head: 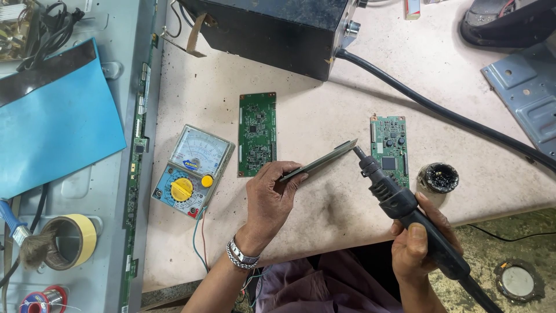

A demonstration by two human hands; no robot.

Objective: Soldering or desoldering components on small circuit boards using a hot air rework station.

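Analog multimeter at 9 o'clock; tape roll at 8; blue sheet at 10; black box at 12.

Bare table between boards — meter left.

left hand pinching metal strip, right hand gripping, perhaps, soldering iron

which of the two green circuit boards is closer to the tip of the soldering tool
The smaller green board, on the right beside the dark round tin, lies just past the tool tip. The longer board sits farther left, next to the analog meter.
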